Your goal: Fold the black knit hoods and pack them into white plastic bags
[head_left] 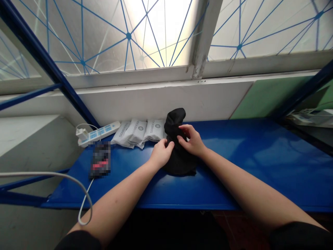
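Carefully, the left hand (161, 153) and right hand (190, 140) pinch the black cloth (180, 162) from either side, gathering it mid-frame on the blue shelf (249, 163), with packets (137, 132) just behind.

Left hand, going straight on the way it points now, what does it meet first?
The black fabric bundle comes first: the left hand points up and to the right into it, and its fingertips look already against it, though depth is hard to judge from this view.
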{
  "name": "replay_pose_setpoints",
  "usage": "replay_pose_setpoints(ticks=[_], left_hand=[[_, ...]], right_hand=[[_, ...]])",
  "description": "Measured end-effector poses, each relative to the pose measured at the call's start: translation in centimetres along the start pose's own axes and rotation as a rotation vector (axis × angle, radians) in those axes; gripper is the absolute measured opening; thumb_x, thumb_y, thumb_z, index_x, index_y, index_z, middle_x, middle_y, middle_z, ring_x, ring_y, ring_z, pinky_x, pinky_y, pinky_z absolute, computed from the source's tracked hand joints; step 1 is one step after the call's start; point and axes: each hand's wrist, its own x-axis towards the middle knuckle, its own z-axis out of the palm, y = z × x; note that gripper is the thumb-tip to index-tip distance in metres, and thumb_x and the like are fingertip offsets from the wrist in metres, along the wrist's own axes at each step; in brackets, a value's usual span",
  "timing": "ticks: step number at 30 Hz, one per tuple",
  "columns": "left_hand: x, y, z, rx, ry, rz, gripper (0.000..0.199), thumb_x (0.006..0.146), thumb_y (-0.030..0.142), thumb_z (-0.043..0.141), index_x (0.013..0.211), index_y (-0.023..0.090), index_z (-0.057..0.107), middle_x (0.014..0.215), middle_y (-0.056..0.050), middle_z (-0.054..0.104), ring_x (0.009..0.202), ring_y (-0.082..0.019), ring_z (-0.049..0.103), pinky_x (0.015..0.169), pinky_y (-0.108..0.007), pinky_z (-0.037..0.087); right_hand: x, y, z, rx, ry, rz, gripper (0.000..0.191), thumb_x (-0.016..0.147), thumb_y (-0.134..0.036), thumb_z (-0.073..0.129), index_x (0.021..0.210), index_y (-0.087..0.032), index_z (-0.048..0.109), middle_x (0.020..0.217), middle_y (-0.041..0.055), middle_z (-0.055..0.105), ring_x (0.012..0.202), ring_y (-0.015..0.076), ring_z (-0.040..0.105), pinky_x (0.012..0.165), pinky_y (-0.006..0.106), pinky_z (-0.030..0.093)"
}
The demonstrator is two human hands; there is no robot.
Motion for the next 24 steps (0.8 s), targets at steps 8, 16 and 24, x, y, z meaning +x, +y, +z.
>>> replay_pose_setpoints(ticks=[8,16,24], left_hand=[[0.2,0.1,0.5,-0.614,-0.092,-0.02,0.042,0.086,0.031,0.068,0.123,0.015,0.056,0.124,-0.014,0.069,0.116,-0.027,0.066,0.101,-0.04,0.051],[0.1,0.6,-0.2,-0.926,-0.086,-0.004,0.055,0.078,0.024,0.075,0.128,0.018,0.053,0.131,-0.013,0.067,0.118,-0.029,0.066,0.104,-0.044,0.051],[0.7,0.2,-0.8,-0.851,0.03,-0.007,0.061,0.082,0.026,0.072,0.136,0.025,0.043,0.134,-0.009,0.065,0.119,-0.024,0.066,0.101,-0.041,0.055]], right_hand=[[-0.8,-0.4,-0.2,0.123,0.101,0.06,0.04,0.085,-0.041,0.063,0.119,-0.027,0.047,0.105,0.0076,0.06,0.09,0.0242,0.063,0.079,0.041,0.057],[0.1,0.4,0.1,0.337,-0.007,0.17,0.056,0.082,-0.043,0.07,0.129,-0.028,0.045,0.108,0.0054,0.063,0.085,0.0195,0.065,0.079,0.036,0.056],[1.6,-0.2,0.3,0.888,-0.177,0.737,0.046,0.086,-0.061,0.064,0.107,-0.02,0.063,0.101,0.0125,0.073,0.086,0.0246,0.071,0.07,0.037,0.062]])
